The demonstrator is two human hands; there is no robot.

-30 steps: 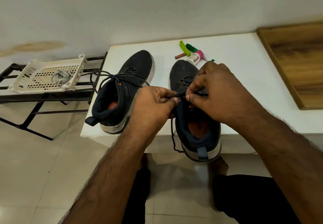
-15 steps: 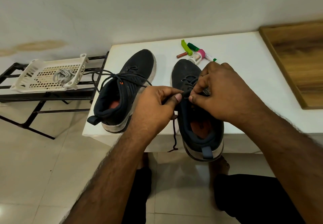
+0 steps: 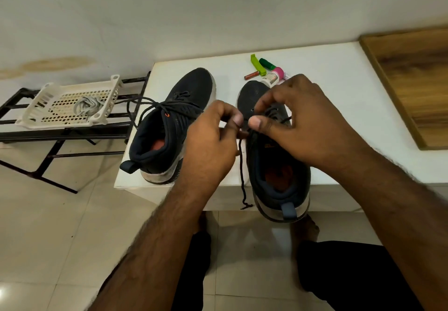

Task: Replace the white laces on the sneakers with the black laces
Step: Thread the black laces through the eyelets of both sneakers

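Since half a second ago the thumbs have lifted and the black lace (image 3: 242, 172) hangs lower past the table (image 3: 339, 107) edge. One basket (image 3: 70, 107) holds the white laces (image 3: 86, 107). Two sneakers: left sneaker (image 3: 174, 126), right sneaker (image 3: 276, 177). Left hand (image 3: 208, 141) and right hand (image 3: 308, 126) pinch the lace, fingers curled together.

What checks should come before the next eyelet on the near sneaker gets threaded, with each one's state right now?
1. Left sneaker laced in black: ok.
2. White laces set aside in basket: ok.
3. Left hand grip on black lace: ok, pinched.
4. Right hand on right sneaker at the eyelets: ok.
5. Lace tip intact: cannot tell.
6. Right sneaker fully on table: not ok, heel overhangs.
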